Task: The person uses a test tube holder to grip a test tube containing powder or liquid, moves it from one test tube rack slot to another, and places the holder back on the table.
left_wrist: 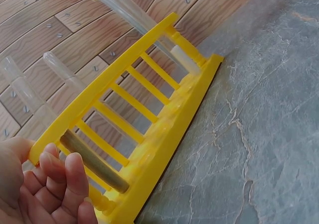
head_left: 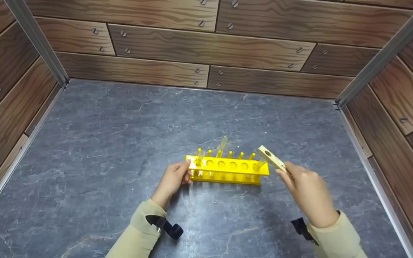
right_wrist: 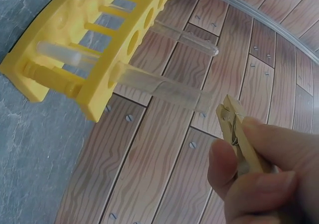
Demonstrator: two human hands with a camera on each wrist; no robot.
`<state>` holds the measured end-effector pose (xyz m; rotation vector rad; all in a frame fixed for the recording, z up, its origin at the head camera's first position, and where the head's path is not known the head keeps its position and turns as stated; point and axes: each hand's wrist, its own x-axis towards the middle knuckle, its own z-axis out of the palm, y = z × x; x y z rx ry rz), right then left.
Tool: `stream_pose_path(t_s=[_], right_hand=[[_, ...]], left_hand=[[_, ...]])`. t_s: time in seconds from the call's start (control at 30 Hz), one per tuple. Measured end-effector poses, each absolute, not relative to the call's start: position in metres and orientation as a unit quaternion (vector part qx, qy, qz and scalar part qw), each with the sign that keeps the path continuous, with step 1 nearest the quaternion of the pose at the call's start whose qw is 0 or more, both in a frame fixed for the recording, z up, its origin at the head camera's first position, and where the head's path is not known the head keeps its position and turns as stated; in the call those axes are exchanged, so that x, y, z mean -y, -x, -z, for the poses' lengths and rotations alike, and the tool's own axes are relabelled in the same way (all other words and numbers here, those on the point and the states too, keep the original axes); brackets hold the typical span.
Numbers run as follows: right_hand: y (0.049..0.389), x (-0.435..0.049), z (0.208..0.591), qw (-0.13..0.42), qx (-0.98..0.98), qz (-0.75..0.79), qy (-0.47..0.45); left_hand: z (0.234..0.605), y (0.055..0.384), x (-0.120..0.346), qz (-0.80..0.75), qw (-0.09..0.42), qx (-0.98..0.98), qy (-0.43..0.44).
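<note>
My left hand (head_left: 172, 179) grips the left end of a yellow test tube rack (head_left: 228, 171). My right hand (head_left: 310, 193) holds a wooden test tube clamp (head_left: 271, 157) by its rear part. In the right wrist view, the clamp's tips lie close to the mouth of a clear test tube (right_wrist: 159, 89), seemingly just apart from it. This tube stands in the rack's right end hole, with white matter (right_wrist: 60, 53) at its bottom. Beside my left fingers, the left end tube has dark brownish contents (left_wrist: 94, 162). Another clear tube (head_left: 223, 143) sits over a peg behind the holes.
The rack rests on a grey marbled surface (head_left: 156, 125). Wood-patterned panels (head_left: 206, 43) enclose it at the back and both sides, with metal posts (head_left: 41, 43) in the corners. Black straps with small devices (head_left: 167, 227) are worn at both wrists.
</note>
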<state>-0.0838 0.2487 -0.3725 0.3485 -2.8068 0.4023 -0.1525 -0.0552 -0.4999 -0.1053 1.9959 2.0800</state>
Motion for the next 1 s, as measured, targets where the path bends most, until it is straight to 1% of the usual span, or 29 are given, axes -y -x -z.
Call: stream_pose_path(t_s=[0.2,0.47,0.73,0.83,1.0], right_hand=[[0.086,-0.242,0.371,0.144,0.971,-0.141,-0.126],[0.089,-0.233,0.370,0.128,0.973,-0.154,-0.117],[0.092,-0.225,0.371,0.130,0.971,-0.154,-0.126],[0.093,-0.223,0.371,0.126,0.972,-0.153,-0.129],[0.094,-0.219,0.371,0.121,0.972,-0.156,-0.131]], left_hand=[[0.498,0.151,0.054,-0.708,0.122,-0.694,0.043],[0.499,0.151,0.054,-0.703,0.115,-0.701,0.041],[0.498,0.151,0.054,-0.714,0.123,-0.688,0.042],[0.494,0.150,0.055,-0.723,0.131,-0.677,0.042],[0.475,0.143,0.055,-0.722,0.133,-0.678,0.040]])
